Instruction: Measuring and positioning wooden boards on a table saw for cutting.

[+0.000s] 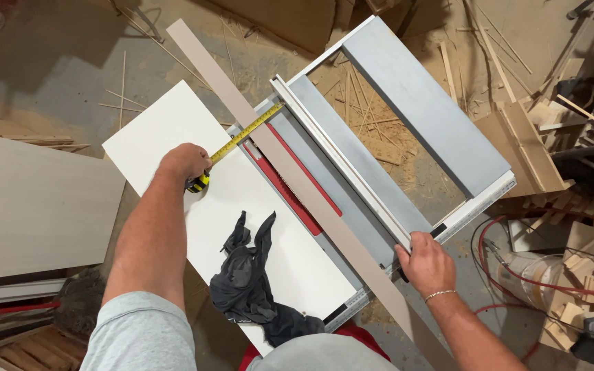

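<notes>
1. Left hand (185, 162) is closed around a yellow tape measure (199, 183), its blade stretched toward the rip fence (342, 162).
2. Right hand (425, 261) clamps that fence's near end (beside the long beige strip (297, 175)).
3. Table saw (424, 103) beneath; dark rag (252, 282) on white panel (166, 130).

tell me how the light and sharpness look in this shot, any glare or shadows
Head view: even, soft light with no harsh glare; the white panel is bright but keeps its edges. The tape measure and long strip are sharp. A dim shadow lies over the floor at top left, and the corners look slightly stretched.
</notes>
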